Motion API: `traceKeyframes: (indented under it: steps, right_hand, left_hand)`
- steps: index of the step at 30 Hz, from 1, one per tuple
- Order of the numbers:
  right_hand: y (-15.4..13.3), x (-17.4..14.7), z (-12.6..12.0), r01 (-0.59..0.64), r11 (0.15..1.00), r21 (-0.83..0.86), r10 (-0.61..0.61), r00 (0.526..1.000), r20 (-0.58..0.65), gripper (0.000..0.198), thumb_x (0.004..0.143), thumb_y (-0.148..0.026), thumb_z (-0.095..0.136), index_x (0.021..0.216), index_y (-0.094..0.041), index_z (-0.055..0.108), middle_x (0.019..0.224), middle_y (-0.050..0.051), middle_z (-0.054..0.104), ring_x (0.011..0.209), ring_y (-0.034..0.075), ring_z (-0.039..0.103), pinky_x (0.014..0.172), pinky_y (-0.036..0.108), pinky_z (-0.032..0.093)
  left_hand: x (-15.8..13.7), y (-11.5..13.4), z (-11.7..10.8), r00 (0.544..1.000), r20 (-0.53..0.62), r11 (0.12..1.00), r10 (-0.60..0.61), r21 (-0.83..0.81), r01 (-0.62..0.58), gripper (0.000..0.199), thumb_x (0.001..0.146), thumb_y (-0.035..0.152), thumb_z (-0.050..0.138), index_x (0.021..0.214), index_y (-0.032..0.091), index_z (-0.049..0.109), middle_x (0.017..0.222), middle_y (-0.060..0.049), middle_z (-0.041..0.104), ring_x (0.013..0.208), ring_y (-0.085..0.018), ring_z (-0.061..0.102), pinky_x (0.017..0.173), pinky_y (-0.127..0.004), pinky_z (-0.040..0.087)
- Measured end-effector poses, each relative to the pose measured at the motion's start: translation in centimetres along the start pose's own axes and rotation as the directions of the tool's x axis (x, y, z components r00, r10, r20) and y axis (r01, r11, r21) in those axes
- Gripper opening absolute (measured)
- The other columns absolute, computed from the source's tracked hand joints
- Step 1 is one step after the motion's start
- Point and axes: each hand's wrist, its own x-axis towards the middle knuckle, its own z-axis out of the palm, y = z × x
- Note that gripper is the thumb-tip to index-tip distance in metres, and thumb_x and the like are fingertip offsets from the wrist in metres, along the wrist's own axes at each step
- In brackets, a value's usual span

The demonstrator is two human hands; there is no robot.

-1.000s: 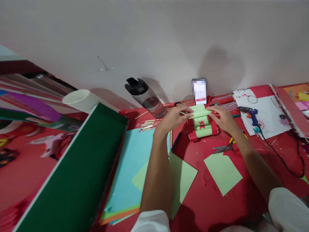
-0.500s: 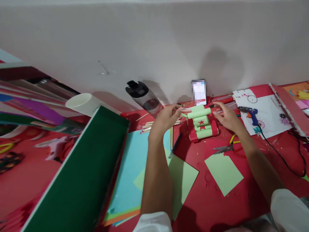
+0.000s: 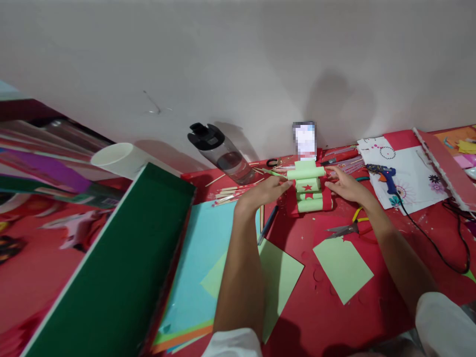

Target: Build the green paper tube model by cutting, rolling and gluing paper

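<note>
A small craft piece of light green paper rolls point(image 3: 308, 204) with red stars sits on a red base near the wall. My left hand point(image 3: 269, 191) is at its left edge, fingers stretched towards it and the fingertips at or very near the base. My right hand point(image 3: 345, 185) is on the other side, thumb and forefinger apart, the tips beside the right ends of the rolls. Neither hand is wrapped round anything. Just behind the piece, a phone point(image 3: 305, 141) leans on the wall. Scissors point(image 3: 345, 229) with yellow and red handles lie below my right hand.
Light green paper point(image 3: 344, 270), a dark pen point(image 3: 268, 225) and blue sheets point(image 3: 197, 267) lie on the red table. A tilted bottle point(image 3: 223, 153) and a green board point(image 3: 119, 258) stand left. A blue glue gun point(image 3: 388, 177) with a black cord lies right.
My left hand has come down from the upper left corner to the piece's left side. My right hand has moved closer on the right. The craft piece has turned slightly and sits straighter.
</note>
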Motion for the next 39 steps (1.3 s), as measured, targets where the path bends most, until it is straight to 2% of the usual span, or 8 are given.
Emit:
traceKeyframes:
  steps: [5,9,15,21,27,31,35,39]
  right_hand:
    - [0.2,0.1,-0.3,0.030,0.995,0.100,-0.022,0.997,-0.076,0.056,0.096,-0.042,0.065,0.148,-0.026,0.049,0.128,0.011,0.063,0.087,0.019,0.069,0.090,0.046,0.060]
    - [-0.1,0.6,-0.1,0.079,0.975,0.206,-0.033,0.976,-0.217,0.052,0.090,-0.040,0.071,0.137,-0.024,0.054,0.118,0.008,0.063,0.094,0.020,0.066,0.093,0.043,0.058]
    - [-1.2,0.9,0.7,0.149,0.939,0.311,-0.036,0.939,-0.341,0.051,0.081,-0.040,0.077,0.126,-0.025,0.057,0.112,0.006,0.063,0.095,0.020,0.063,0.090,0.037,0.056]
    - [-2.5,0.4,0.8,0.166,0.958,0.235,-0.067,0.924,-0.376,0.056,0.077,-0.039,0.079,0.125,-0.025,0.055,0.119,0.007,0.065,0.091,0.020,0.063,0.089,0.038,0.057]
    - [-2.2,-0.3,-0.5,0.110,0.973,0.202,-0.096,0.992,-0.079,0.038,0.082,-0.041,0.077,0.108,-0.024,0.055,0.108,0.003,0.067,0.085,0.019,0.067,0.077,0.036,0.058]
    - [-1.8,-0.6,-0.9,0.028,0.986,0.164,-0.053,0.988,0.145,0.024,0.087,-0.038,0.073,0.096,-0.022,0.056,0.096,0.003,0.068,0.086,0.020,0.068,0.077,0.035,0.057]
    - [-1.7,-0.7,-0.4,-0.003,0.994,0.110,-0.026,0.965,0.262,0.019,0.088,-0.037,0.073,0.092,-0.022,0.061,0.090,0.001,0.070,0.075,0.017,0.067,0.072,0.033,0.055]
    - [-2.0,-1.0,-0.8,0.009,0.994,0.113,-0.046,0.942,0.332,0.019,0.089,-0.039,0.072,0.091,-0.022,0.065,0.088,0.002,0.071,0.072,0.016,0.066,0.066,0.030,0.053]
  left_hand:
    - [-0.7,1.3,-0.7,0.997,0.014,0.996,-0.077,-0.049,0.078,0.053,0.088,0.057,0.070,0.128,0.023,0.072,0.137,-0.015,0.072,0.125,-0.035,0.068,0.092,-0.040,0.058]
    - [-1.0,2.4,-0.8,0.998,0.007,0.975,-0.058,-0.215,0.058,0.063,0.090,0.054,0.071,0.147,0.028,0.060,0.146,-0.014,0.065,0.129,-0.033,0.065,0.087,-0.036,0.060]
    - [-0.7,4.0,-0.4,0.995,-0.001,0.965,-0.104,-0.244,0.101,0.072,0.090,0.053,0.072,0.152,0.022,0.052,0.145,-0.019,0.062,0.127,-0.033,0.063,0.075,-0.033,0.059]
    - [0.1,3.8,0.0,0.993,-0.056,0.942,-0.106,-0.325,0.082,0.077,0.077,0.051,0.082,0.141,0.015,0.061,0.148,-0.019,0.062,0.132,-0.034,0.061,0.095,-0.040,0.058]
    - [1.1,0.9,0.5,0.996,-0.052,0.905,-0.073,-0.423,0.044,0.073,0.066,0.053,0.089,0.126,0.016,0.072,0.134,-0.017,0.073,0.121,-0.034,0.068,0.099,-0.043,0.057]
    - [2.0,-1.1,1.5,0.995,-0.049,0.877,-0.089,-0.476,0.055,0.076,0.070,0.058,0.083,0.130,0.012,0.071,0.120,-0.016,0.078,0.113,-0.033,0.071,0.097,-0.045,0.058]
    - [3.1,-2.2,2.5,0.966,-0.258,0.964,0.034,-0.248,-0.100,0.060,0.082,0.053,0.073,0.126,0.012,0.073,0.132,-0.017,0.072,0.123,-0.031,0.066,0.107,-0.045,0.053]
    - [3.6,-2.7,2.6,0.950,-0.288,0.983,0.117,-0.104,-0.152,0.051,0.093,0.048,0.059,0.129,0.012,0.070,0.136,-0.019,0.069,0.125,-0.028,0.066,0.110,-0.043,0.051]
